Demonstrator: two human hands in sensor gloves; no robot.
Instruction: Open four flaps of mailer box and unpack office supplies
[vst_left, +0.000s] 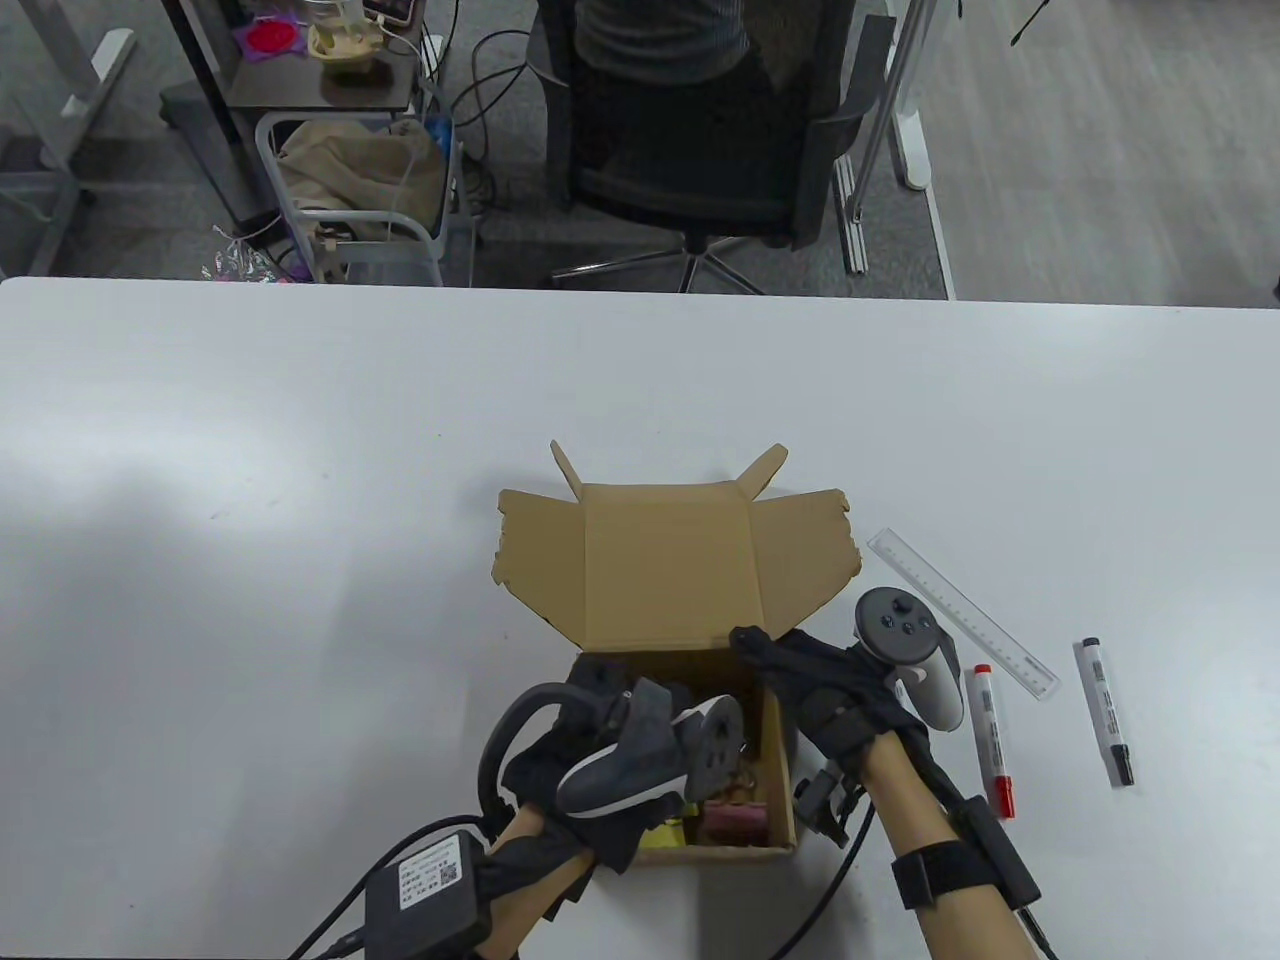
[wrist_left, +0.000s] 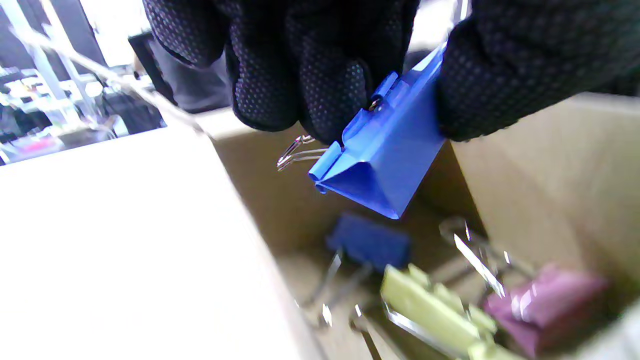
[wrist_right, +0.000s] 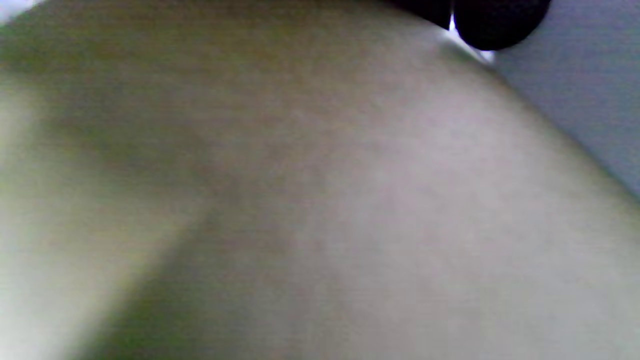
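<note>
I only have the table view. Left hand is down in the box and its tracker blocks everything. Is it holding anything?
Observer: Yes. In the left wrist view the left hand pinches a blue binder clip, lifted above the box floor.
Operator: Anything left inside?
Observer: Another blue clip, a yellow-green clip and a purple clip lie on the bottom.
Operator: Does the right wrist view show what the right hand is doing?
Observer: Barely. It is blurred cardboard filling the frame, with a dark fingertip at the top edge; I cannot tell the grip from it.
</note>
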